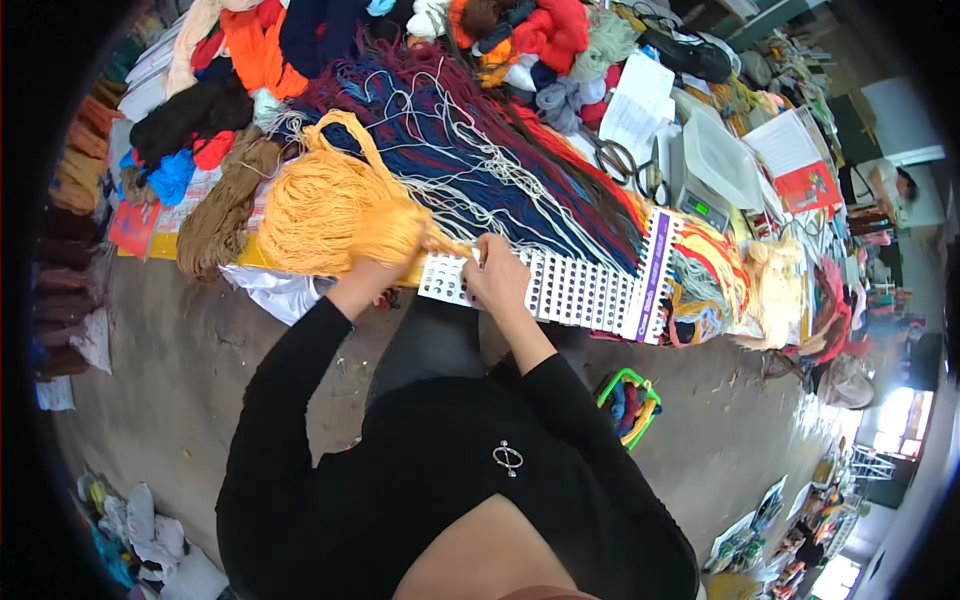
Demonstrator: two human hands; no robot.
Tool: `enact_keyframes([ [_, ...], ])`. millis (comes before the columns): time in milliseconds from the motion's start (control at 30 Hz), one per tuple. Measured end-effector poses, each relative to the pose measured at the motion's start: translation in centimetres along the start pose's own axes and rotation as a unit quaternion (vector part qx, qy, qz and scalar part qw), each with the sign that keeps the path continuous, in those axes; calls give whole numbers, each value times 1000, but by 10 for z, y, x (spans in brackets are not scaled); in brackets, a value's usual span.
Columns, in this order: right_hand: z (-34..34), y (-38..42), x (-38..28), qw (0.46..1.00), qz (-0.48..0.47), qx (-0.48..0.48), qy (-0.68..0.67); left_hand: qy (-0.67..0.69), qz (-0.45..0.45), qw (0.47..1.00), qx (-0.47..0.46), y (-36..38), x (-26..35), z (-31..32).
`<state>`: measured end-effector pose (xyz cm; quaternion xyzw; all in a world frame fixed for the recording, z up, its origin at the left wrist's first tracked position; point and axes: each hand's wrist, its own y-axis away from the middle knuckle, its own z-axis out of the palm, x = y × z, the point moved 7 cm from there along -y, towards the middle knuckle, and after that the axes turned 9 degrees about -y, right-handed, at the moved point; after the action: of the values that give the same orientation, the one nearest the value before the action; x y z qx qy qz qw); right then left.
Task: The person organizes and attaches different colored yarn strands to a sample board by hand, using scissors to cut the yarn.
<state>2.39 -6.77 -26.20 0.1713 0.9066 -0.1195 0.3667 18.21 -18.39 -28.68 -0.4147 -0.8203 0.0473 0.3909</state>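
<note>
My left hand [378, 277] is closed on a bundle of yellow-orange yarn [318, 205] at the table's front edge. A strand of it stretches across to my right hand [499, 274], whose fingers are pinched over the left part of a white card with rows of holes [585, 293]. What lies between those fingertips is too small to make out. Behind the card spread long blue, dark red and white threads [470, 165]. A white and purple strip [655, 275] crosses the card's right end.
Brown yarn [222, 205] lies left of the yellow bundle. Scissors [652, 180], a scale with a clear tray [715, 160] and papers [638, 100] are at the back right. A green basket [632, 408] stands on the floor.
</note>
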Motion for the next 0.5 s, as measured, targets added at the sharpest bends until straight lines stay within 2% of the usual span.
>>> enact_keyframes([
  [33, -5, 0, -15, 999, -36, 9, 33, 186, -133, 972, -54, 14, -43, 13],
  [67, -5, 2, -25, 995, -73, 15, 62, 51, -85, 994, -54, 8, -10, -22],
  [100, -2, 3, -26, 993, -99, 28, 51, 44, -81, 995, -42, 8, -6, -24],
  [133, 2, 1, -23, 994, -87, 19, 68, 39, -71, 996, -28, 4, -1, -24],
  [167, 3, 1, -25, 994, -86, 22, 66, -137, 47, 987, 71, -5, 32, -36],
  [233, -2, 1, -23, 997, -64, 21, 27, -80, 128, 988, 41, -2, 49, -9],
  [267, -4, 1, -24, 997, -62, 25, 34, 22, 47, 997, -55, 0, 42, 14],
  [333, -4, 1, -23, 997, -57, 26, 37, 16, -10, 994, -111, 3, 33, 34],
  [400, -4, 0, -20, 998, -58, 34, 18, -2, 13, 996, -89, 1, 29, 33],
  [500, -5, 0, -22, 998, -56, 27, 18, -94, 11, 982, -166, 0, 20, 31],
])
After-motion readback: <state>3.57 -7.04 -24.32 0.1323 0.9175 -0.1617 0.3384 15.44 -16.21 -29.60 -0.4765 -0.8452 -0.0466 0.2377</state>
